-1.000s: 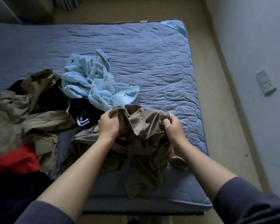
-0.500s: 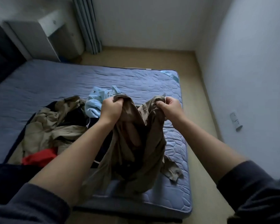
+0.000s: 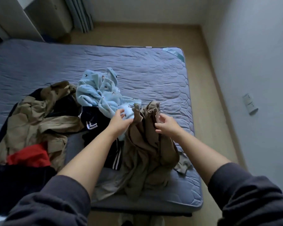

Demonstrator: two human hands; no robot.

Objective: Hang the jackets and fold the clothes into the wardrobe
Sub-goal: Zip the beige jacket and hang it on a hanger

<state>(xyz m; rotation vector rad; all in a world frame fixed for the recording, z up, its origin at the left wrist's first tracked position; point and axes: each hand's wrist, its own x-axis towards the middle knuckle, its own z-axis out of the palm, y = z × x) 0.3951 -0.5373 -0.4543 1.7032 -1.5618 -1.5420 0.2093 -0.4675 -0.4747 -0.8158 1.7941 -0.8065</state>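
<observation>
A khaki garment point(image 3: 144, 144) hangs bunched above the near right part of the blue mattress point(image 3: 153, 75). My right hand point(image 3: 167, 126) pinches its top edge with curled fingers. My left hand point(image 3: 119, 120) is just left of the garment's other top corner with fingers spread, and I cannot see it gripping the cloth. Behind the hands lies a light blue fleece garment point(image 3: 98, 95). A dark navy garment with white stripes point(image 3: 95, 121) lies beside it. A tan jacket point(image 3: 39, 118) and a red garment point(image 3: 29, 155) are heaped at the left.
A dark garment point(image 3: 15, 181) covers the near left corner of the mattress. Beige floor point(image 3: 207, 101) runs along the mattress's right side up to a wall with a socket point(image 3: 250, 104). A curtain point(image 3: 80, 13) and pale furniture point(image 3: 23, 17) stand at the far left.
My left hand has let go of the khaki garment's top and its fingers have opened. The garment has dropped lower toward the mattress. The view has tilted down.
</observation>
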